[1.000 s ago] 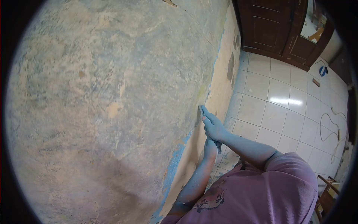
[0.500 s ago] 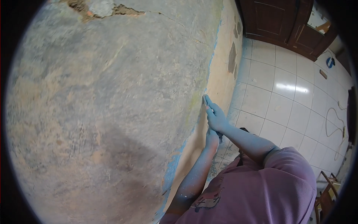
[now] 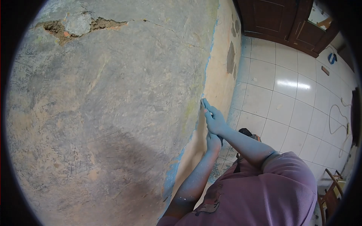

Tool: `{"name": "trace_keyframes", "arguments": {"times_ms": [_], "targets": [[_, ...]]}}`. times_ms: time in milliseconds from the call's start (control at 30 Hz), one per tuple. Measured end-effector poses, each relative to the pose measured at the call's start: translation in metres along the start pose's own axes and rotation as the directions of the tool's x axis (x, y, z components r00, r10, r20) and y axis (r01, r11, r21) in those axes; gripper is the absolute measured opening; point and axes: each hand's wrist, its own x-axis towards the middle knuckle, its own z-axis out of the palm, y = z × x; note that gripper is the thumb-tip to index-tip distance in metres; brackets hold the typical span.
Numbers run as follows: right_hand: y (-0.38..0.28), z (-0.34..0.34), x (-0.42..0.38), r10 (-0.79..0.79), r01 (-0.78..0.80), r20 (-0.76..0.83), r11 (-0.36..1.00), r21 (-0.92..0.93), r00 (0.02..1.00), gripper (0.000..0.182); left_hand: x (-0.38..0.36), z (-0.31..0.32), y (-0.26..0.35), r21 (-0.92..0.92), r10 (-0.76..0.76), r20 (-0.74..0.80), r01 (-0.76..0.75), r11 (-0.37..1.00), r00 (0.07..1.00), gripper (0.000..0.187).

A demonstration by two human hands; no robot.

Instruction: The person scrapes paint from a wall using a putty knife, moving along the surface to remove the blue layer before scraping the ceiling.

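Observation:
My right hand [image 3: 215, 121] is closed around a thin, flat tool [image 3: 202, 104] that looks like a scraper, its index finger stretched toward the tip. Most of the tool is hidden by my fingers. Just below, my left hand [image 3: 213, 141] is closed too, close against the right one, with a dark part of what seems to be the handle showing beside it. The tool's tip meets the wall [image 3: 143, 86] where worn grey plaster borders a cream strip [image 3: 217, 81] along a ragged blue paint line. Blue dust coats both hands and forearms.
A broken hole [image 3: 56, 32] with a crack opens the upper plaster. White floor tiles [image 3: 260, 71] lie to the right, dusted blue near the wall. A dark wooden cabinet [image 3: 271, 17] stands beyond. A cable [image 3: 331, 120], a small block [image 3: 325, 70] and a wooden chair [image 3: 332, 196] are at right.
The view has shifted, so the hole and more of the wall now show lower and further left. My hands stay together at the paint border, with the same grip on the tool.

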Motion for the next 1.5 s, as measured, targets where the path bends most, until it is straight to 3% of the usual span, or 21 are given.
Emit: {"name": "trace_keyframes", "arguments": {"times_ms": [133, 200, 300, 400, 467, 633, 700, 833, 933, 1033, 1100, 1233, 1300, 1400, 1500], "targets": [[-0.001, -0.004, 0.003, -0.029, 0.029, 0.005, 0.998, -0.062, 1.0, 0.046, 0.005, 0.003, -0.002, -0.013, 0.007, -0.031, -0.007, 1.0, 1.0, 0.045], [-0.009, -0.011, 0.003, 0.05, -0.038, 0.081, 0.989, -0.146, 0.995, 0.046, 0.006, 0.006, -0.001, -0.016, 0.018, -0.036, -0.019, 1.0, 0.999, 0.045], [0.002, -0.01, -0.001, -0.02, 0.041, 0.102, 0.978, -0.204, 0.995, 0.046, 0.009, 0.008, -0.007, -0.019, 0.056, -0.048, -0.057, 0.998, 0.997, 0.045], [-0.006, -0.009, -0.001, -0.13, 0.137, 0.056, 0.982, -0.129, 0.99, 0.046, 0.019, 0.002, -0.021, -0.113, 0.045, -0.042, -0.05, 0.992, 0.998, 0.045], [-0.003, -0.008, 0.009, -0.131, 0.132, 0.016, 0.984, -0.121, 0.991, 0.046, 0.026, 0.002, -0.014, 0.025, 0.023, -0.073, -0.022, 0.999, 0.997, 0.046], [-0.004, -0.014, 0.021, -0.133, 0.132, 0.0, 0.984, -0.123, 0.991, 0.045, 0.026, 0.009, -0.003, 0.065, -0.033, -0.061, 0.037, 0.997, 0.998, 0.048], [-0.028, -0.021, 0.008, 0.002, 0.022, 0.123, 0.981, -0.193, 0.992, 0.045, 0.016, 0.005, -0.009, 0.063, -0.028, -0.036, 0.03, 0.998, 0.999, 0.048], [-0.014, -0.013, 0.011, -0.003, 0.024, 0.118, 0.983, -0.182, 0.993, 0.045, 0.015, 0.0, -0.002, 0.073, -0.033, -0.017, 0.034, 0.997, 0.999, 0.048], [-0.022, -0.016, 0.029, -0.054, 0.057, 0.031, 0.994, -0.094, 0.998, 0.046, 0.032, 0.002, 0.02, 0.087, -0.058, -0.006, 0.058, 0.995, 0.998, 0.048], [-0.027, -0.02, 0.034, 0.033, -0.033, -0.024, 0.999, 0.018, 0.999, 0.047, 0.04, 0.007, 0.031, 0.107, -0.077, 0.02, 0.075, 0.991, 0.997, 0.048], [-0.001, -0.019, 0.031, -0.125, 0.131, 0.054, 0.982, -0.139, 0.991, 0.045, 0.028, 0.006, 0.016, 0.125, -0.08, 0.049, 0.073, 0.989, 0.996, 0.048], [-0.007, -0.012, 0.022, -0.214, 0.216, 0.028, 0.958, -0.191, 0.976, 0.044, 0.02, 0.001, 0.002, 0.153, -0.107, 0.094, 0.091, 0.984, 0.99, 0.049], [-0.032, -0.018, 0.029, 0.059, -0.059, 0.004, 0.998, 0.008, 0.998, 0.045, 0.034, 0.003, 0.026, 0.146, -0.127, 0.097, 0.112, 0.983, 0.987, 0.049], [-0.041, -0.027, 0.056, 0.157, -0.157, 0.014, 0.988, 0.009, 0.987, 0.045, 0.05, 0.018, 0.049, 0.132, -0.144, 0.116, 0.129, 0.983, 0.983, 0.049], [-0.041, -0.029, 0.055, 0.106, -0.105, -0.022, 0.993, 0.057, 0.994, 0.047, 0.043, 0.02, 0.048, 0.115, -0.148, 0.165, 0.13, 0.985, 0.975, 0.049]]}}
